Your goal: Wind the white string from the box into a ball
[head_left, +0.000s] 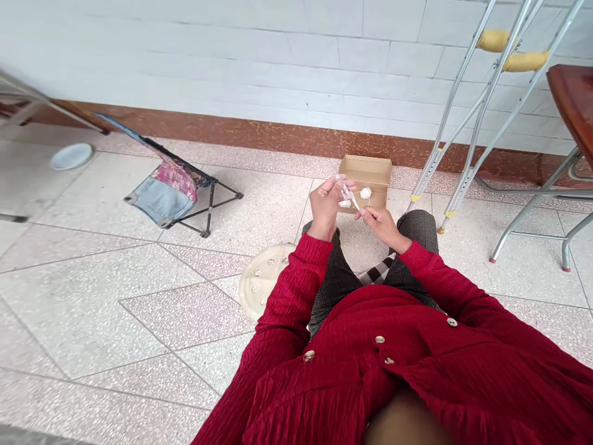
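My left hand [325,205] is raised over the lap, its fingers bent around thin white yarn [344,187] looped at the fingertips. Just to the right, my right hand [380,225] pinches the lower end of a slim whitish strip [356,203] that slants up to the left hand; whether it is a hook or stretched yarn I cannot tell. Behind the hands, an open cardboard box [369,165] sits on the floor against the wall. White balls of yarn [365,193] show inside it, partly covered by my left hand.
A round cream plastic stool [252,290] with holes stands at my left. Farther left are a folding cloth chair [162,194] and a pale round basin [71,157]. Crutches [477,123] lean on the wall at right, beside a brown metal-legged chair [574,99].
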`<state>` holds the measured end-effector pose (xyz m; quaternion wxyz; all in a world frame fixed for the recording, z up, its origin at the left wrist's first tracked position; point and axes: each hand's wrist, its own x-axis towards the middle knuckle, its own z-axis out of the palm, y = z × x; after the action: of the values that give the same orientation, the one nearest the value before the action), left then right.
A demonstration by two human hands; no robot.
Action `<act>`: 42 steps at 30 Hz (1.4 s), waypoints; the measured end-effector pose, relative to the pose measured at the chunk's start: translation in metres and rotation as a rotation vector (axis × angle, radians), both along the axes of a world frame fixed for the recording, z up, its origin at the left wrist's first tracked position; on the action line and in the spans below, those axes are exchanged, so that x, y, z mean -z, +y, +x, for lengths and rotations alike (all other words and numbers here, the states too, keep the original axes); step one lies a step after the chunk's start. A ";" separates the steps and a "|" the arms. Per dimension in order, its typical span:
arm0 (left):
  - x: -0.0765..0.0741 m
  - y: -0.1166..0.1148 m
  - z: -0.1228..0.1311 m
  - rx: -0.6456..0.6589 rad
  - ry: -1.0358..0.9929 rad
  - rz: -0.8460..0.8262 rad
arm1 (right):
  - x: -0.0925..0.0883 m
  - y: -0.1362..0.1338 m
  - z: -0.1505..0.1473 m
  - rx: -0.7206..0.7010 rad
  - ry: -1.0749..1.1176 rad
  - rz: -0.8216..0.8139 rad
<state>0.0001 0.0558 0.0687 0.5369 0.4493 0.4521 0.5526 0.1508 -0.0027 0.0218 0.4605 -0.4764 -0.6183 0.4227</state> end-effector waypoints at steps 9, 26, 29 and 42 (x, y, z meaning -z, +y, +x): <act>0.028 -0.007 -0.009 0.060 0.326 0.122 | -0.035 0.002 0.015 -0.022 -0.152 0.125; -0.006 -0.044 -0.019 0.650 0.096 -0.037 | -0.060 0.034 0.036 -0.040 -0.022 0.131; -0.021 -0.045 -0.016 0.544 -0.116 -0.058 | -0.039 0.040 0.031 -0.032 0.083 -0.004; -0.006 -0.039 -0.017 0.508 0.275 0.051 | -0.054 0.020 0.032 -0.025 0.007 0.086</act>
<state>-0.0173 0.0170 0.0752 0.5805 0.6322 0.3794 0.3455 0.1826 0.0174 0.0761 0.4774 -0.4467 -0.6402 0.4033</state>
